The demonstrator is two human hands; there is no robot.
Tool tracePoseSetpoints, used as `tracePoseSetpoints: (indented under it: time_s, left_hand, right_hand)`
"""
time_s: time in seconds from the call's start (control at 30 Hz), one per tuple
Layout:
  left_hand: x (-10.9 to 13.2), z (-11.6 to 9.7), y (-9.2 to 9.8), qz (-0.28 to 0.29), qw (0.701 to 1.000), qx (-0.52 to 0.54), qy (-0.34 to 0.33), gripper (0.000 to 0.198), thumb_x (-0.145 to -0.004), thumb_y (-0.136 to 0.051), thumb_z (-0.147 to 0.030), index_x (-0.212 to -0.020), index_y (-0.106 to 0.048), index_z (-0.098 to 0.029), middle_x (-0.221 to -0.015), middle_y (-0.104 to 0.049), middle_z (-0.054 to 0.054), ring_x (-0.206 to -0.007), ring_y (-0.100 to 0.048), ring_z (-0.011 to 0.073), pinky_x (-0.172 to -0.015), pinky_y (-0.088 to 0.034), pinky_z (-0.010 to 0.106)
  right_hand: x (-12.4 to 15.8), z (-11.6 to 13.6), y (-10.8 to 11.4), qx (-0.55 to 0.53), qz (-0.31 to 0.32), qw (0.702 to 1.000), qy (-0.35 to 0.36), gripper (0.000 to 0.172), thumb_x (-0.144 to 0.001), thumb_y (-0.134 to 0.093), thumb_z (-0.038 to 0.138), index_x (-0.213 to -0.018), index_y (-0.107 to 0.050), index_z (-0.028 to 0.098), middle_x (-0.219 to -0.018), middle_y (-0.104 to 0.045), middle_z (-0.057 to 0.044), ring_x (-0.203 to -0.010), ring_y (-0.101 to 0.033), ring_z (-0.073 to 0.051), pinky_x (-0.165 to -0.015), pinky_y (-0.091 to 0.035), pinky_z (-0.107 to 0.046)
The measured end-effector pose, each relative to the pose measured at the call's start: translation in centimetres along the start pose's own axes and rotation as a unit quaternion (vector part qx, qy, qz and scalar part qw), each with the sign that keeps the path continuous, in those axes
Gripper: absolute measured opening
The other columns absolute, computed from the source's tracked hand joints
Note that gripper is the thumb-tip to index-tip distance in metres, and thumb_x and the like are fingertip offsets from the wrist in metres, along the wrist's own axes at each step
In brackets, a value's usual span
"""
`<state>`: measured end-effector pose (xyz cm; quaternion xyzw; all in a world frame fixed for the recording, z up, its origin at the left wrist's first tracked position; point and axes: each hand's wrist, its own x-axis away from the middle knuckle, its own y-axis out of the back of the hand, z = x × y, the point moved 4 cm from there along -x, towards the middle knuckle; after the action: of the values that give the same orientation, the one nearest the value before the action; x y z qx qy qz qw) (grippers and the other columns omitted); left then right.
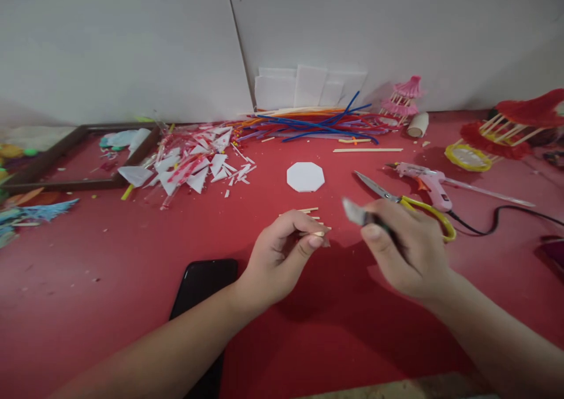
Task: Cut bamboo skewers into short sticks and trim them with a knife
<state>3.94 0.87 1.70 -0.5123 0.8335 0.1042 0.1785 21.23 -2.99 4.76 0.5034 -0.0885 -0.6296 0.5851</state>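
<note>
Between thumb and forefinger, my left hand (282, 258) pinches a short pale wooden stick (319, 233); most of it is hidden by the fingers. My right hand (405, 246) is closed round the dark handle of a knife (353, 211), its blurred blade pointing up and left. A gap separates the blade from the stick. Just beyond my left hand, several cut sticks (308, 210) lie on the red table (335, 340). Farther back rests a white octagonal piece (305, 177), flat on the table.
Yellow-handled scissors (429, 214) and a pink glue gun (425, 184) lie right. A black phone (202, 281) is by my left forearm. White scraps (194, 170), a brown frame (81, 183) and coloured pipe cleaners (317, 126) sit behind. Small pink (403, 99) and red models (506, 123) stand back right.
</note>
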Motion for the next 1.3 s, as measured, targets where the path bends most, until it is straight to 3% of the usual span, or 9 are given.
tracePoseSetpoints:
  time_s: [0.2,0.3,0.77,1.3]
  left_hand:
    - [0.1,0.4,-0.1,0.033,0.998,0.019,0.048,0.006,-0.089,-0.060,-0.023,-0.093,-0.061,-0.018,-0.083,-0.064,0.002,-0.072,-0.059,0.0109,-0.067,-0.048,0.021]
    - [0.1,0.2,-0.2,0.060,0.997,0.026,0.052,0.008,-0.091,-0.056,-0.023,-0.094,-0.062,-0.019,-0.084,-0.064,0.002,-0.074,-0.058,0.0111,-0.070,-0.047,0.021]
    - [-0.1,0.0,-0.7,0.088,0.993,0.026,0.073,0.010,-0.092,-0.051,-0.014,-0.086,-0.057,-0.018,-0.078,-0.060,-0.001,-0.070,-0.052,0.0078,-0.067,-0.043,0.016]
    - [0.0,0.2,-0.7,0.095,0.995,-0.002,0.041,0.021,-0.096,-0.047,-0.030,-0.083,-0.055,-0.017,-0.071,-0.055,-0.001,-0.062,-0.047,0.0078,-0.059,-0.039,0.018]
  right_hand:
    - [0.6,0.7,-2.2,-0.005,0.087,0.996,0.032,0.025,-0.092,-0.046,0.038,-0.082,-0.053,0.017,-0.066,-0.052,0.000,-0.059,-0.044,-0.012,-0.056,-0.032,-0.026]
    - [0.8,0.8,-2.4,0.003,0.091,0.995,0.034,0.026,-0.093,-0.045,0.039,-0.081,-0.053,0.018,-0.067,-0.053,0.000,-0.060,-0.044,-0.013,-0.057,-0.031,-0.027]
    - [0.8,0.9,-2.5,-0.019,0.131,0.991,0.027,0.025,-0.092,-0.048,0.039,-0.076,-0.047,0.019,-0.065,-0.045,0.003,-0.058,-0.035,-0.011,-0.055,-0.024,-0.026]
    - [0.9,1.2,-2.5,-0.006,0.137,0.990,0.033,0.027,-0.092,-0.046,0.040,-0.074,-0.047,0.019,-0.066,-0.048,0.001,-0.058,-0.037,-0.012,-0.056,-0.024,-0.027]
